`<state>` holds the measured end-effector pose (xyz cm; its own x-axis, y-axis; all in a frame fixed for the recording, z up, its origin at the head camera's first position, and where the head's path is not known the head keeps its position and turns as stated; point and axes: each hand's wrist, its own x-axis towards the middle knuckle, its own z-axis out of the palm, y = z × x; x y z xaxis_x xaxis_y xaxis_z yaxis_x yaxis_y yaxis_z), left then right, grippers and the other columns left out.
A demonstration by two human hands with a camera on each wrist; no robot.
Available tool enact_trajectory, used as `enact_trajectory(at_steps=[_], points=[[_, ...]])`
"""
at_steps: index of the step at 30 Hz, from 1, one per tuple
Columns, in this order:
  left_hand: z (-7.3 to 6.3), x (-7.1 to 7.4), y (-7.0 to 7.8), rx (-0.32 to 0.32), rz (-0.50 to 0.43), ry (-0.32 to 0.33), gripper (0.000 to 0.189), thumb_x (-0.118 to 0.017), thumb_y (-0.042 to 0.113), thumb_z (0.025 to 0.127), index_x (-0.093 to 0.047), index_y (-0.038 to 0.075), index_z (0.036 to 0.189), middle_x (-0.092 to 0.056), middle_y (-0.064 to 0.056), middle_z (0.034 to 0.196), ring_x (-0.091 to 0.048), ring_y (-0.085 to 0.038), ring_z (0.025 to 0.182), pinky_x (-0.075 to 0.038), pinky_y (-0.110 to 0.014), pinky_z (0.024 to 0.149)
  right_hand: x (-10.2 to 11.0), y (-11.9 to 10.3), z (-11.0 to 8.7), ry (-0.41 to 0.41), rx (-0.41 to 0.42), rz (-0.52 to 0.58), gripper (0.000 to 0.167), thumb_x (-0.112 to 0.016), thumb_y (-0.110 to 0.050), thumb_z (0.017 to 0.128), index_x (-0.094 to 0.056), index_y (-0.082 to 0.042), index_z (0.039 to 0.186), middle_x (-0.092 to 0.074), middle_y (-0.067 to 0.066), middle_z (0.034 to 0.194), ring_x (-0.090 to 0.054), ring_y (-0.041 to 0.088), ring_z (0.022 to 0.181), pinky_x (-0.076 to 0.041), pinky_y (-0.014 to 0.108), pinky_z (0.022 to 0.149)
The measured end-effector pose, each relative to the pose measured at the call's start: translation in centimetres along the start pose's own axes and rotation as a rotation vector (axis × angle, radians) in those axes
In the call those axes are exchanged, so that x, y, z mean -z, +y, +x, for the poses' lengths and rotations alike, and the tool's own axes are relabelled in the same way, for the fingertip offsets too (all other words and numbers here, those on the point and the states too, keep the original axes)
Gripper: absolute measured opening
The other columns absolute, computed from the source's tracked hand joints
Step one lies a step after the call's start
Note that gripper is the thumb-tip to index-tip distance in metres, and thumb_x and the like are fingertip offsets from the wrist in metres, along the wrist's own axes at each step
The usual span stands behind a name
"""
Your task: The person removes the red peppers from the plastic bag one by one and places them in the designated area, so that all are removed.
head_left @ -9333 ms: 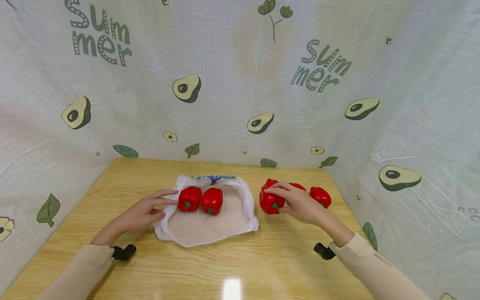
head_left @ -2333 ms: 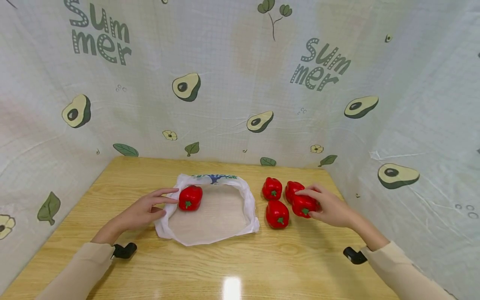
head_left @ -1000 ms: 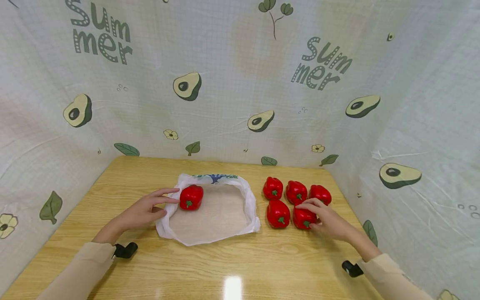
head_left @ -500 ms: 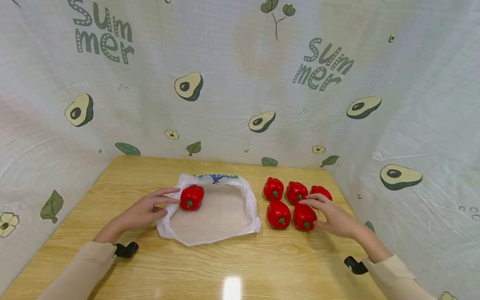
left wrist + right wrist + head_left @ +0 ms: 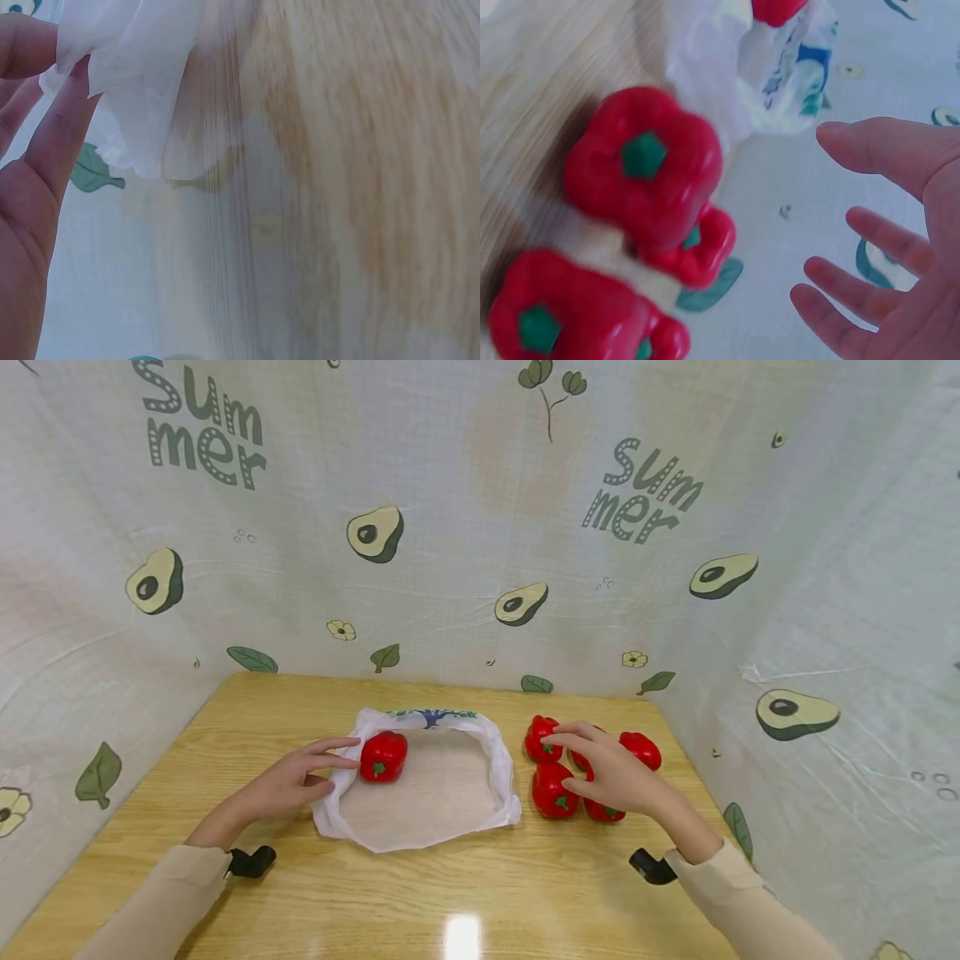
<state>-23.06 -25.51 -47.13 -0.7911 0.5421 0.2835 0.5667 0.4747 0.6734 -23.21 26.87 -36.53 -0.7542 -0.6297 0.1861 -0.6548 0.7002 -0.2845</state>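
A white plastic bag (image 5: 500, 768) lies with its mouth spread wide on the wooden table, one red bell pepper (image 5: 384, 757) inside at its left. My left hand (image 5: 287, 787) holds the bag's left edge; in the left wrist view, thumb and finger pinch the thin plastic (image 5: 146, 82). Several more red bell peppers with green stems stand grouped right of the bag. Over them hovers my right hand (image 5: 621, 770), fingers spread and holding nothing, nearest the front left pepper (image 5: 552, 792). It partly hides two peppers behind it. The right wrist view shows its fingers apart from the peppers (image 5: 664, 187).
The wooden table (image 5: 420, 893) reaches back to a pale cloth (image 5: 450, 560) printed with avocados and leaves, which also hangs along both sides. A far right pepper (image 5: 641, 750) sits near the table's right edge.
Over the longer span, one of two peppers left the bag and the group at right grew. Lately my right hand set a pepper down front right, let go and moved left. My left hand stayed put.
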Motion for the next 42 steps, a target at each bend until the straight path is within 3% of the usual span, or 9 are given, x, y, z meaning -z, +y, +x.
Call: enact_trajectory(at_steps=[9,15,29,42], points=[[-0.1,0.0,-0.1,0.001,-0.008,0.002,0.043,-0.072,-0.009,0.093,-0.074,0.008,0.133,-0.049,-0.017,0.160,-0.053,-0.025,0.121,-0.052,-0.023,0.069,-1.6,-2.5,4.9,-0.016,0.042,0.047,0.062,-0.085,-0.011,0.090,-0.061,-0.014,0.147,-0.055,0.010,0.152,-0.055,0.032,0.136,-0.056,0.048,0.103],[0.0,0.2,0.1,0.005,-0.007,0.002,0.043,-0.072,-0.009,0.094,-0.074,0.009,0.133,-0.049,-0.017,0.160,-0.053,-0.026,0.122,-0.052,-0.023,0.070,-2.4,-3.4,6.8,-0.021,0.060,0.069,0.065,-0.084,-0.012,0.090,-0.059,-0.015,0.151,-0.053,0.012,0.155,-0.051,0.034,0.140,-0.054,0.052,0.106],[-0.1,0.1,-0.1,-0.011,-0.017,0.013,0.042,-0.072,-0.008,0.094,-0.074,0.008,0.133,-0.049,-0.017,0.159,-0.051,-0.018,0.122,-0.051,-0.023,0.069,-4.2,-5.8,11.2,-0.029,0.089,0.161,0.068,-0.083,-0.011,0.092,-0.056,-0.013,0.153,-0.055,0.007,0.153,-0.051,0.028,0.141,-0.051,0.048,0.110],[-0.3,0.3,-0.7,0.010,-0.022,0.008,0.045,-0.070,-0.011,0.094,-0.074,0.008,0.134,-0.048,-0.016,0.161,-0.049,-0.013,0.122,-0.051,-0.024,0.068,-7.6,-7.6,15.0,-0.101,0.091,0.246,0.067,-0.081,-0.011,0.093,-0.054,-0.012,0.155,-0.054,0.010,0.153,-0.058,0.032,0.127,-0.057,0.045,0.096]])
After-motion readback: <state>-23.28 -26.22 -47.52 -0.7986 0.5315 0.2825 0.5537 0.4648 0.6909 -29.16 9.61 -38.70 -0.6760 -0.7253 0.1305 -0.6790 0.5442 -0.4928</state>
